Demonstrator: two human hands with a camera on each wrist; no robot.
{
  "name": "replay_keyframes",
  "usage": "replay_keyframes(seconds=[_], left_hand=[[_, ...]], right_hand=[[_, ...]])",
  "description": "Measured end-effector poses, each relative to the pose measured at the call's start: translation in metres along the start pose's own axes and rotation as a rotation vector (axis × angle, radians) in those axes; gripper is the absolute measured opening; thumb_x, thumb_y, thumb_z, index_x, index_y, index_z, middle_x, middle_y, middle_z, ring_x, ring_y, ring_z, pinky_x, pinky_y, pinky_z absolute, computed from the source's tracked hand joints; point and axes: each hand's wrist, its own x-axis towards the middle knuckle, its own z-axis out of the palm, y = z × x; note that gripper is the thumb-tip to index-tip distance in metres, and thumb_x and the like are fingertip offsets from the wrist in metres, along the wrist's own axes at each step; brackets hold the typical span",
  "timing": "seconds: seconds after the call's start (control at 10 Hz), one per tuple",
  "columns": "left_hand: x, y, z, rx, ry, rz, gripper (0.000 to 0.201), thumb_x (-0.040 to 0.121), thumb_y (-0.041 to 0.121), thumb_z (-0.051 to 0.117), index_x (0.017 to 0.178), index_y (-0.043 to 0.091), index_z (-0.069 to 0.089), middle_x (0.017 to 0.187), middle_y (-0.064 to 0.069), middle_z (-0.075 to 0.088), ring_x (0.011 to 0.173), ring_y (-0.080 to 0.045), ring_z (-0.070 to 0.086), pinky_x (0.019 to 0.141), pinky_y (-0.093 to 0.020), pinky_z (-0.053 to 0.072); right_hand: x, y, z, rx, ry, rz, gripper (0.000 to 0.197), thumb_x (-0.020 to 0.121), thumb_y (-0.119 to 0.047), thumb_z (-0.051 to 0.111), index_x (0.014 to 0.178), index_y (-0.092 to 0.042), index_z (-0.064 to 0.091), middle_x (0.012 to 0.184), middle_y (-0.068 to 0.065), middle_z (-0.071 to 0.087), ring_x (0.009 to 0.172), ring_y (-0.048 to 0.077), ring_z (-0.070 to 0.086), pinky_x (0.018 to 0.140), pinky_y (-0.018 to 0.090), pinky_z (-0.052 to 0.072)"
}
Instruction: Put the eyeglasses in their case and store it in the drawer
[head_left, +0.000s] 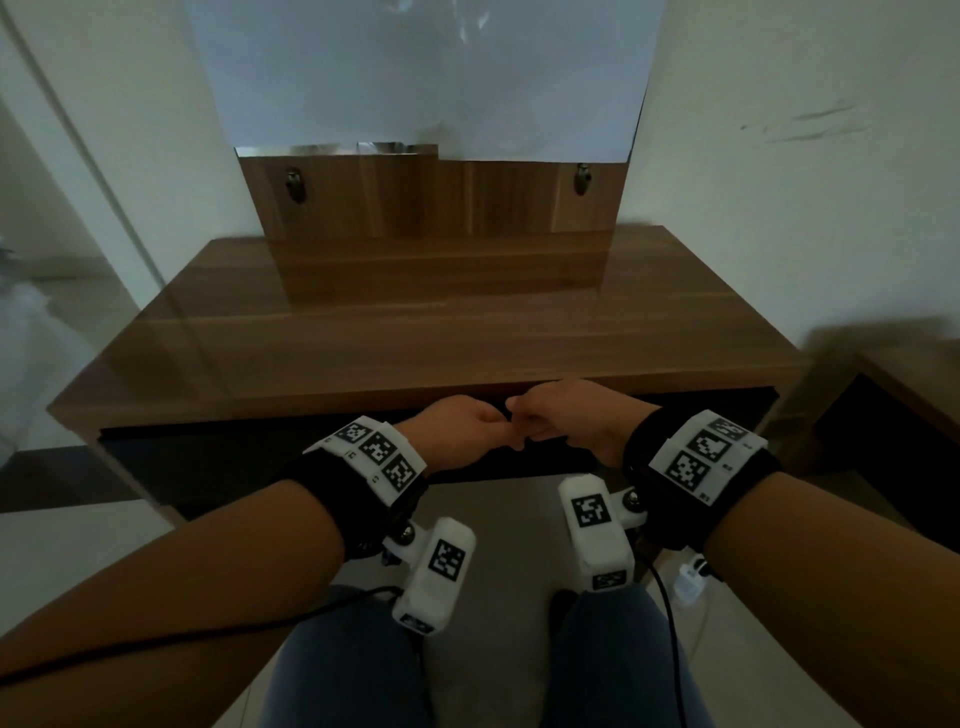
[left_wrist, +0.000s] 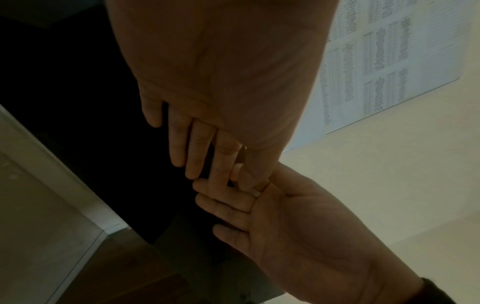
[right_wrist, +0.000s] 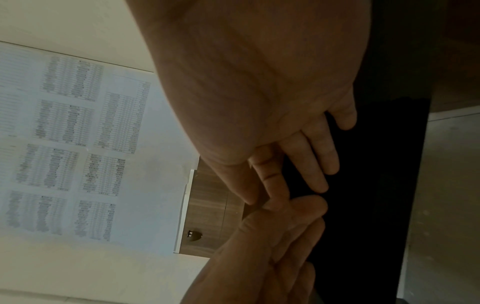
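The printed tables on the paper sheet (right_wrist: 78, 144) taped to the wall are too blurred to read.

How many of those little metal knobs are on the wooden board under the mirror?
2: one knob near the board's left edge, one knob near its right edge. Paper covers the area above, so more could be hidden.
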Motion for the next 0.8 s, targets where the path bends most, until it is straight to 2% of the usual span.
replay_keyframes(seconds=[0.1, 0.2, 0.3, 0.4, 0.5, 0.6, 0.7, 0.8], left_hand=[[0.005, -0.003, 0.001, -0.032, 0.039, 0.024, 0.027, 0.09, 0.042, 0.059, 0.1, 0.023, 0.075, 0.063, 0.0, 0.053, 0.05, -0.009, 0.046, 0.054, -0.024, 0.038], [0.007, -0.008, 0.001, -0.056, 0.039, 0.035, 0.029, 0.088, 0.041, 0.062, 0.105, 0.02, 0.073, 0.08, -0.009, 0.066, 0.069, -0.017, 0.061, 0.067, -0.032, 0.048], [0.009, -0.009, 0.002, -0.042, 0.034, 0.044, 0.031, 0.088, 0.043, 0.062, 0.107, 0.02, 0.071, 0.097, -0.012, 0.069, 0.083, -0.019, 0.063, 0.073, -0.032, 0.049], [0.007, -0.008, 0.002, -0.052, 0.026, 0.041, 0.031, 0.089, 0.041, 0.061, 0.11, 0.019, 0.069, 0.108, -0.014, 0.069, 0.09, -0.02, 0.063, 0.077, -0.031, 0.047], [0.005, -0.007, -0.001, -0.039, 0.033, 0.063, 0.036, 0.09, 0.039, 0.06, 0.113, 0.013, 0.068, 0.105, -0.015, 0.069, 0.086, -0.021, 0.061, 0.074, -0.031, 0.045], [0.001, -0.006, -0.006, -0.056, 0.039, 0.074, 0.034, 0.089, 0.038, 0.06, 0.112, 0.015, 0.069, 0.106, -0.007, 0.071, 0.094, -0.022, 0.065, 0.084, -0.034, 0.049], [-0.005, -0.003, -0.012, -0.073, 0.051, 0.094, 0.028, 0.089, 0.034, 0.06, 0.109, 0.016, 0.07, 0.11, -0.006, 0.073, 0.103, -0.02, 0.067, 0.084, -0.032, 0.05], [-0.01, 0.006, -0.018, -0.095, 0.146, 0.14, 0.024, 0.091, 0.027, 0.06, 0.106, 0.012, 0.07, 0.106, -0.004, 0.073, 0.1, -0.016, 0.068, 0.069, -0.019, 0.047]], right_hand=[[0.005, 0.003, 0.0, 0.0, -0.003, -0.034, 0.026, 0.095, -0.039, 0.052, 0.083, -0.018, 0.061, 0.124, 0.005, 0.064, 0.115, 0.02, 0.054, 0.084, 0.028, 0.036], [0.01, 0.005, 0.0, 0.008, 0.0, -0.063, 0.019, 0.091, -0.041, 0.058, 0.082, -0.025, 0.062, 0.122, 0.005, 0.064, 0.118, 0.022, 0.054, 0.092, 0.035, 0.036], [0.011, 0.005, 0.0, 0.029, 0.0, -0.093, 0.018, 0.091, -0.037, 0.06, 0.089, -0.02, 0.064, 0.122, 0.008, 0.065, 0.117, 0.021, 0.055, 0.079, 0.027, 0.039], [0.007, 0.002, 0.003, 0.037, -0.007, -0.11, 0.018, 0.093, -0.034, 0.058, 0.094, -0.016, 0.061, 0.115, 0.007, 0.065, 0.108, 0.019, 0.055, 0.066, 0.021, 0.035], [0.006, 0.001, 0.003, 0.031, -0.01, -0.118, 0.018, 0.092, -0.037, 0.058, 0.091, -0.02, 0.062, 0.117, 0.005, 0.066, 0.112, 0.019, 0.057, 0.072, 0.024, 0.038], [0.006, 0.001, 0.002, 0.032, -0.041, -0.113, 0.018, 0.093, -0.04, 0.057, 0.086, -0.023, 0.061, 0.117, 0.005, 0.068, 0.111, 0.02, 0.062, 0.1, 0.04, 0.041], [0.0, -0.002, 0.0, 0.078, -0.072, -0.14, 0.019, 0.094, -0.037, 0.056, 0.083, -0.022, 0.06, 0.112, 0.005, 0.07, 0.106, 0.02, 0.064, 0.105, 0.044, 0.041], [-0.002, -0.008, -0.001, 0.13, -0.008, -0.209, 0.017, 0.094, -0.034, 0.056, 0.082, -0.023, 0.06, 0.101, 0.003, 0.07, 0.098, 0.018, 0.064, 0.102, 0.043, 0.042]])
